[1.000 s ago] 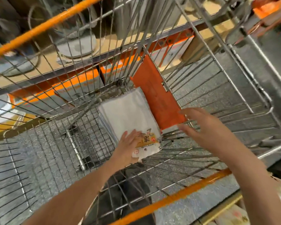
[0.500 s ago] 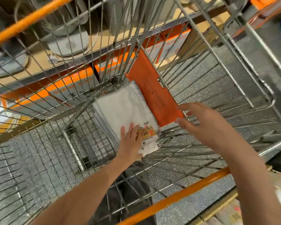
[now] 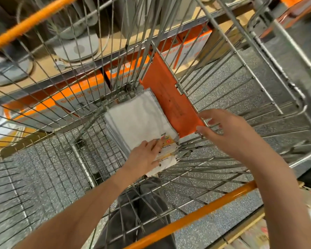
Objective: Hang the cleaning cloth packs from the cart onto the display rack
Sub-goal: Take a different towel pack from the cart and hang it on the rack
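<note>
both hands (image 3: 183,141) inside cart (image 3: 196,219), left on packs (image 3: 138,119)

The silver wire-mesh cart (image 3: 223,72) has orange top rails. The stacked cleaning cloth packs (image 3: 138,121) are white with grey stitched edges and yellow-orange label cards. The flat plastic panel (image 3: 169,105) beside them is orange. The floor (image 3: 232,83) is grey with white speckles. The shelf boxes (image 3: 75,97) are orange and white.
</note>
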Tool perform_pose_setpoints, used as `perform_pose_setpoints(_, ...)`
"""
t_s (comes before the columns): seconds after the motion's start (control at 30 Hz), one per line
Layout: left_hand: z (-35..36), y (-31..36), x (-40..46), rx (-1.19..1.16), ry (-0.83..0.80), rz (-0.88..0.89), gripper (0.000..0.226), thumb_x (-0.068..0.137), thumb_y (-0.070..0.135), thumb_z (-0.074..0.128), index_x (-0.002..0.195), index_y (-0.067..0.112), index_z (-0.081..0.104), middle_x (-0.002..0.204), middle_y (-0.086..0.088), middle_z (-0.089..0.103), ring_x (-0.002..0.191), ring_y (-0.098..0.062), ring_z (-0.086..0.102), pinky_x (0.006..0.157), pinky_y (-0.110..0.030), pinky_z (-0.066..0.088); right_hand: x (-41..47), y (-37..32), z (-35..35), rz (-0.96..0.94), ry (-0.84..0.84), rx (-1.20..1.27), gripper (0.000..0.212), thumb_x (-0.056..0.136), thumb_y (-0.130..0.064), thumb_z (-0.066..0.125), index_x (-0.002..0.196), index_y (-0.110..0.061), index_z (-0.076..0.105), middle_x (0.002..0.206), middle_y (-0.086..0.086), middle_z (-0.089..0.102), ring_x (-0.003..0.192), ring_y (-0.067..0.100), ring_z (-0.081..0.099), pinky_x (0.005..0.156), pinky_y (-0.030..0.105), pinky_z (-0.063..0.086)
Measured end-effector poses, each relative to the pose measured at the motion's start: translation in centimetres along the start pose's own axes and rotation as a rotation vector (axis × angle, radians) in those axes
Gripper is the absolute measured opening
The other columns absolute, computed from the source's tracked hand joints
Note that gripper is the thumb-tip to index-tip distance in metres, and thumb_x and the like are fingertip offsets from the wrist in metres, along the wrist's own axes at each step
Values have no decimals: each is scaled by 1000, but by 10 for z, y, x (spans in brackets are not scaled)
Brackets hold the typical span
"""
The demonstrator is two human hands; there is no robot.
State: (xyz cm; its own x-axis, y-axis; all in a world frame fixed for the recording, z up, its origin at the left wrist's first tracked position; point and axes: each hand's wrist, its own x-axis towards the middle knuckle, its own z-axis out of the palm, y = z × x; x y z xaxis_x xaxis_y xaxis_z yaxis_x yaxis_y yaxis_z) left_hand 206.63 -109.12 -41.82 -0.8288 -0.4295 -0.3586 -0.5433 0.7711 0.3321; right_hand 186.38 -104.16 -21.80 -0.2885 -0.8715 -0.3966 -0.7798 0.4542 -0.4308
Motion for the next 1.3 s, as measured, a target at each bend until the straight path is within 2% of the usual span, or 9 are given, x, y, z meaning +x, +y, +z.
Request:
perform_pose_setpoints(0.1, -7, -3, 4, 75, -94, 125, 98, 97, 18, 51, 135, 51, -33, 146, -23, 30, 111, -36, 51, 79, -41, 51, 0, 1, -1, -4, 4, 14, 36, 89, -38, 57, 124, -29, 53, 112, -9, 57, 99, 9, 53, 80, 26, 41)
perform_pose_setpoints(0.17, -15, -4, 8, 23, -173, 77, 66, 97, 42, 40, 147, 46, -4, 147, -22, 30, 119, -37, 47, 88, -43, 47, 0, 1, -1, 1, 13, 25, 35, 89, -37, 57, 123, -30, 54, 114, -9, 57, 98, 8, 53, 78, 25, 39)
perform_pose_setpoints(0.23, -13, -6, 13, -7, -169, 78, 76, 84, 70, 27, 147, 28, 27, 143, -10, 41, 121, -32, 47, 94, -42, 42, 1, 1, -1, 9, 17, 29, 34, 89, -37, 57, 123, -31, 53, 116, -9, 58, 99, 9, 53, 78, 25, 40)
perform_pose_setpoints(0.4, -7, 3, 10, 38, -113, 54, 72, 84, 61, 49, 143, 24, 32, 133, -5, 51, 100, -24, 58, 67, -29, 44, 1, 2, -1, 7, 17, 23, 36, 89, -38, 56, 124, -30, 53, 117, -8, 58, 101, 11, 55, 79, 27, 42)
perform_pose_setpoints(0.5, 4, 13, 4, 17, -191, -45, 56, 89, 49, 54, 141, 35, 37, 152, -14, 23, 131, -36, 34, 98, -44, 43, 1, 3, 0, 12, 20, 27, 35, 89, -37, 57, 124, -29, 53, 113, -8, 59, 97, 10, 55, 76, 25, 40)
perform_pose_setpoints(0.63, 18, 22, -1, 145, -277, -42, 65, 87, 40, 63, 143, 38, 31, 157, -22, -4, 141, -50, 6, 115, -55, 13, 2, 4, 0, 18, 14, 35, 35, 90, -37, 57, 124, -28, 53, 115, -6, 60, 99, 10, 56, 76, 25, 39)
perform_pose_setpoints(0.8, 22, 20, 0, 152, -259, -46, 70, 85, 21, 69, 139, 40, 28, 157, -22, -2, 141, -49, 9, 115, -53, 18, 2, 4, 0, 26, 6, 45, 35, 89, -38, 57, 123, -30, 53, 112, -7, 61, 98, 11, 56, 77, 26, 41)
perform_pose_setpoints(1.0, 22, 22, -2, 148, -279, -64, 77, 85, 22, 68, 145, 41, 25, 158, -21, -5, 143, -48, 3, 116, -52, 10, 1, 4, -1, 40, 17, 86, 33, 89, -37, 58, 122, -30, 54, 109, -11, 61, 95, 8, 57, 78, 26, 42)
perform_pose_setpoints(1.3, 6, 21, -2, 181, -264, -43, 70, 92, 32, 57, 146, 47, 16, 158, -18, -4, 143, -46, 9, 115, -49, 21, 1, 3, -1, 53, 12, 88, 35, 89, -37, 57, 123, -29, 54, 110, -12, 61, 96, 9, 58, 84, 38, 52)
